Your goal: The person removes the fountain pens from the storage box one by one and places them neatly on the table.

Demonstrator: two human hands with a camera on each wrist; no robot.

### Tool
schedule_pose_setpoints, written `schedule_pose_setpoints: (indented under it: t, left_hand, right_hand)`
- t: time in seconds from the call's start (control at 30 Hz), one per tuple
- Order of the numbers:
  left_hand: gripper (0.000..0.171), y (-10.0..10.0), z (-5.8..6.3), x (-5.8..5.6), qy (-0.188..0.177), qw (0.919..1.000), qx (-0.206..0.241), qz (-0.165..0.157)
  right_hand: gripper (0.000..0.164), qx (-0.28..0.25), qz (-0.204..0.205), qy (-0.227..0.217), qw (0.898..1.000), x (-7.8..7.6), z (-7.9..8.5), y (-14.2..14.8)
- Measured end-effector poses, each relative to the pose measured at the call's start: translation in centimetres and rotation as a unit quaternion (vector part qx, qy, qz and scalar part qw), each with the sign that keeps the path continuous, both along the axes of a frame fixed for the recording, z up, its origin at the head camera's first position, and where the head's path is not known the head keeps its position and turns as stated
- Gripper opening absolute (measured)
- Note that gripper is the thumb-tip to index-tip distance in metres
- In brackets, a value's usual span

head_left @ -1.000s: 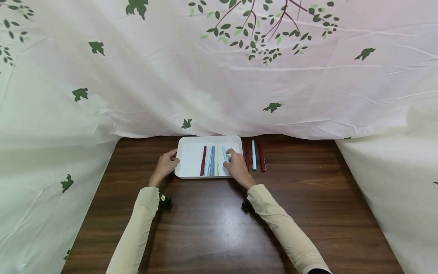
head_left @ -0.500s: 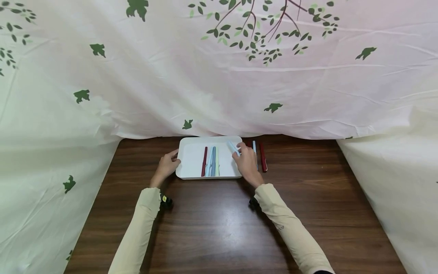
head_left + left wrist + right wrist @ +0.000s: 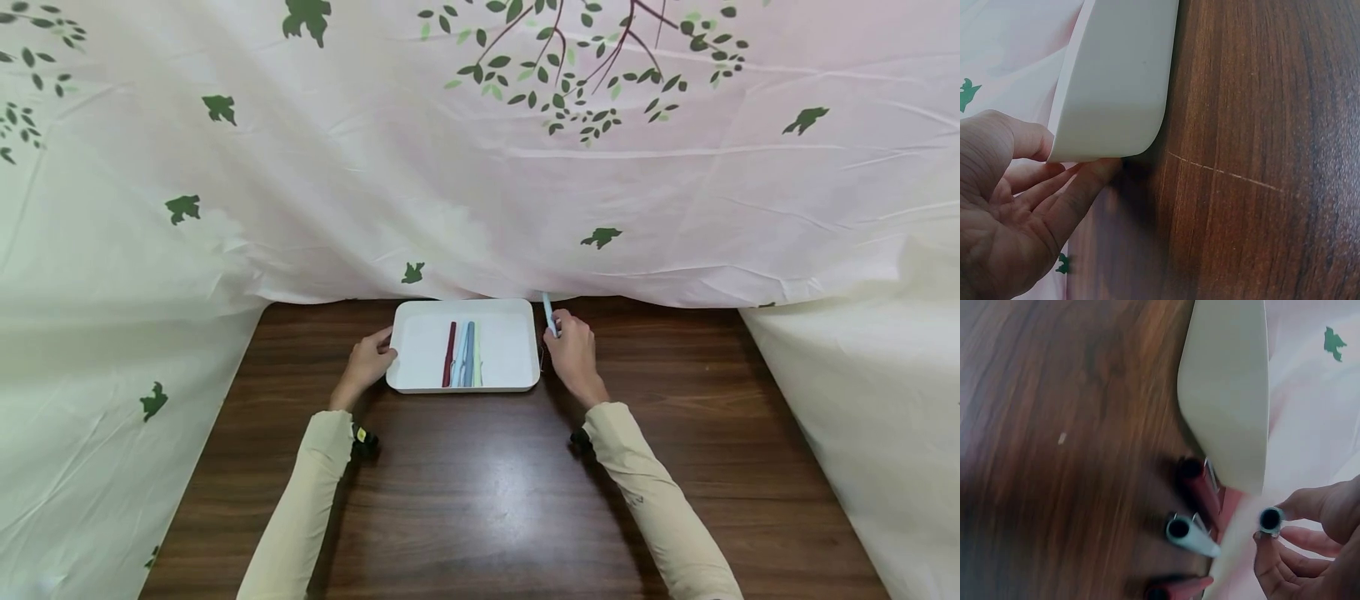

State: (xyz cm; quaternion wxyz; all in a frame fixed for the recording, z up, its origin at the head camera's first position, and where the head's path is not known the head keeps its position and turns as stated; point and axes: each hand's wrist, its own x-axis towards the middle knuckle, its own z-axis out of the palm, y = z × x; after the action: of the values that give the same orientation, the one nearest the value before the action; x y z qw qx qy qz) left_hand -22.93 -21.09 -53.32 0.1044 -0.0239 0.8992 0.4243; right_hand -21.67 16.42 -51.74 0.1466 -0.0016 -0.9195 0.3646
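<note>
My left hand (image 3: 367,362) grips the left end of the white tray (image 3: 416,350), thumb at the rim and fingers at the underside in the left wrist view. Between thumb and fingers, my right hand (image 3: 573,357) pinches a light blue pen (image 3: 548,307), raised just beyond the tray's right end; its dark hollow end (image 3: 1270,519) faces the right wrist camera. Side by side in the tray lie a dark red pen (image 3: 449,354), a light blue pen (image 3: 458,357), a grey-blue pen (image 3: 468,354) and a pale green pen (image 3: 477,354).
Beneath my right hand, a red pen (image 3: 1202,490), another light blue pen (image 3: 1194,537) and a second red pen (image 3: 1182,588) lie on the wooden table (image 3: 450,483) by the tray. They are mostly hidden in the head view. A white patterned curtain (image 3: 465,208) hangs at the table's back edge.
My right hand has lifted the light blue pen out of the tray and carried it right, past the tray's edge, over the loose pens. My left hand has stayed at the tray.
</note>
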Motion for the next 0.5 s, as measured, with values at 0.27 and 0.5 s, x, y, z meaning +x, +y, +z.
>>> schedule_pose_setpoints:
  t: [0.27,0.5]
  left_hand:
    - [0.059,0.1,0.3,0.2,0.005,1.0000,0.000,0.000]
    - [0.059,0.1,0.4,0.3,0.000,1.0000,-0.004,0.003]
  right_hand:
    - [0.033,0.024,-0.014,-0.016,0.999,0.1,-0.1,1.8]
    - [0.031,0.050,-0.024,-0.030,0.998,-0.1,-0.1,3.1]
